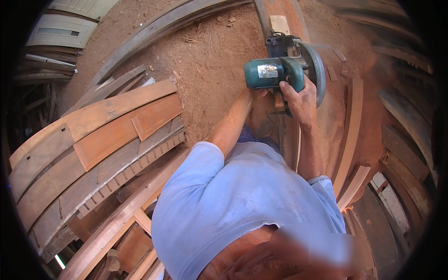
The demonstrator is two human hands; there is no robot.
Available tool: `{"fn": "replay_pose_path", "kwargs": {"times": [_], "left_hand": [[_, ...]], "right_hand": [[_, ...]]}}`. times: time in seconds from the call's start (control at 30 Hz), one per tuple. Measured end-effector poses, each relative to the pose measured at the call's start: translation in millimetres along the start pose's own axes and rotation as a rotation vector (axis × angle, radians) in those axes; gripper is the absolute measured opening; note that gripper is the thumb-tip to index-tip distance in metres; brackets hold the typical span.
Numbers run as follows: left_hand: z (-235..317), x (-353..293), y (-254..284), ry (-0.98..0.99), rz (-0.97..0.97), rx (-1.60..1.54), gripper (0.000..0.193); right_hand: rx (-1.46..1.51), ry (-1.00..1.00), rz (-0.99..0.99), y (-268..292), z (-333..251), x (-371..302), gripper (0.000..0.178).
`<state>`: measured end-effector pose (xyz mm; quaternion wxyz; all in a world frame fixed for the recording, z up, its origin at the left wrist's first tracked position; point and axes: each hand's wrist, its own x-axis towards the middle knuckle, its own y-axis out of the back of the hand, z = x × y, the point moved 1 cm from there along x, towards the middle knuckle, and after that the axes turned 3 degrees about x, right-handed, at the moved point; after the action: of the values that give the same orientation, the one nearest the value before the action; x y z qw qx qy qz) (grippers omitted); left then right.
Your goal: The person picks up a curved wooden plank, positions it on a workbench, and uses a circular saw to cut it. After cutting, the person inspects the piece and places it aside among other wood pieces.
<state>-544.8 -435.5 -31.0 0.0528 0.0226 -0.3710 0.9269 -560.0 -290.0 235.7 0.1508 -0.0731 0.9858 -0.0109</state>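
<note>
My right hand [302, 99] is wrapped around the rear handle of a green circular saw [275, 72], thumb along its top. The saw has a cylindrical motor housing on the left and a round grey blade guard [318, 74] on the right. It sits over a long reddish-brown plank [284, 10] running away from me. My left forearm reaches to just under the motor housing, and most of my left hand [262, 92] is hidden behind it. A small pale wood block [279, 24] lies on the plank beyond the saw.
Sawdust and wood chips cover the ground [210, 70]. Stacked boards [126, 126] lie at the left, with a long curved-looking beam [154, 35] behind them. Long timber strips [351, 126] and darker planks [406, 126] lie at the right. Pale panels [60, 31] stand at the far left.
</note>
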Motion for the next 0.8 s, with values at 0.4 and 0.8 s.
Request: {"fn": "replay_pose_path", "kwargs": {"times": [0.4,0.8], "left_hand": [[4.7,16.4,3.0,0.018,0.015,-0.021,0.053],[2.4,44.2,5.6,0.037,0.008,-0.049,0.050]], "right_hand": [[-0.030,0.040,0.002,-0.3,0.9,14.0,0.038],[-0.078,0.109,0.009,-3.5,-8.2,33.8,0.028]]}}
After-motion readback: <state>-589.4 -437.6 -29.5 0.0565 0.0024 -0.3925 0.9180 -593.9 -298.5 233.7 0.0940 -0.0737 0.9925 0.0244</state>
